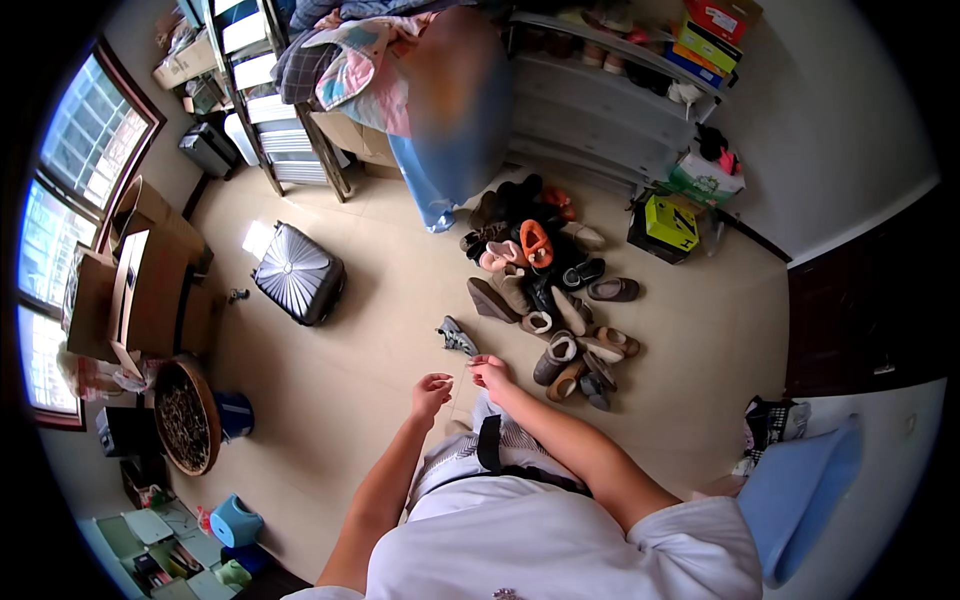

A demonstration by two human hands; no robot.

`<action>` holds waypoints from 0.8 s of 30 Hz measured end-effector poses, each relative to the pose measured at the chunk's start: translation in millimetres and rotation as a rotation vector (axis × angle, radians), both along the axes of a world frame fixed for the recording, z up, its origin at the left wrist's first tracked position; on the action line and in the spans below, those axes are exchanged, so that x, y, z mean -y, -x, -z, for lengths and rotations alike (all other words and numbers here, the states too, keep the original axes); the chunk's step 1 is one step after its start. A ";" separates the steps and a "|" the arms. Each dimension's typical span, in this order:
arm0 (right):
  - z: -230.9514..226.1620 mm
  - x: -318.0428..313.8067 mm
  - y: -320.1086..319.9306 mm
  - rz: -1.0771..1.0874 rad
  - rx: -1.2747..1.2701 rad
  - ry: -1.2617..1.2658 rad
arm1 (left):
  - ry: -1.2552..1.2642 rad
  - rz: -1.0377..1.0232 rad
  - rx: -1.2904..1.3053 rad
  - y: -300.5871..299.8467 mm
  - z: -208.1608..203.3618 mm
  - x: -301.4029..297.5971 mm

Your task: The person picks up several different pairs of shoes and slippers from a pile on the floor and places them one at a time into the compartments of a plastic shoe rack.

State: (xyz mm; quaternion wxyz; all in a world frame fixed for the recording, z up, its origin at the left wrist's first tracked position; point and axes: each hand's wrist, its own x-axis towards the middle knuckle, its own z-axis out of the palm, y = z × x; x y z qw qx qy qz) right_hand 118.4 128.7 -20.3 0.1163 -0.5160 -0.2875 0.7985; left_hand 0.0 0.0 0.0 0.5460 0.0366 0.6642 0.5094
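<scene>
My left hand point(432, 394) is held in front of my waist with its fingers curled together at the tips. My right hand point(489, 373) is just to its right and slightly farther out, also with bent fingers in a pinch. Whatever either hand pinches is too small to make out. A gap separates the two hands. Past them, a grey sneaker point(457, 336) lies on the floor, nearest to my right hand. Right of it spreads a pile of shoes, with a grey ankle boot point(556, 358), an orange shoe point(536, 243) and pink slippers point(502, 256).
A silver suitcase point(298, 272) lies on the floor ahead left. Cardboard boxes point(150, 290) and a round basket point(186, 418) line the left side. A shoe rack point(590, 110) stands at the back, with shoeboxes point(668, 226) beside it. A wooden ladder point(265, 100) leans by the bed.
</scene>
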 end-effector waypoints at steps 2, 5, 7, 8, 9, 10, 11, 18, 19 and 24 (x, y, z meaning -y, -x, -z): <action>-9.4 1.3 4.3 0.008 0.001 -0.020 | -0.023 -0.008 -0.050 8.3 -0.6 -3.1; -19.8 -40.1 6.7 0.074 -0.042 -0.022 | -0.083 -0.033 -0.076 11.7 -5.0 -47.1; -19.9 -70.2 10.4 0.127 -0.060 -0.027 | -0.096 0.009 -0.091 16.1 -9.4 -76.8; -20.2 -83.8 11.7 0.164 -0.068 -0.030 | -0.106 0.034 -0.096 18.1 -11.6 -90.9; -19.8 -90.8 10.0 0.172 -0.071 -0.028 | -0.104 0.042 -0.098 16.9 -11.2 -99.3; -19.4 -97.2 8.5 0.202 -0.086 -0.023 | -0.106 0.043 -0.084 15.7 -10.5 -107.7; -18.9 -102.9 7.0 0.232 -0.100 -0.019 | -0.108 0.043 -0.070 14.2 -9.8 -114.9; -13.6 -137.0 -1.4 0.297 -0.073 0.021 | -0.088 0.090 -0.051 2.0 -8.1 -160.1; -13.3 -139.2 -1.0 0.303 -0.070 0.026 | -0.082 0.096 -0.049 3.8 -8.0 -162.6; -3.7 -160.6 8.4 0.328 -0.046 0.056 | -0.096 0.139 -0.015 23.2 -3.8 -189.0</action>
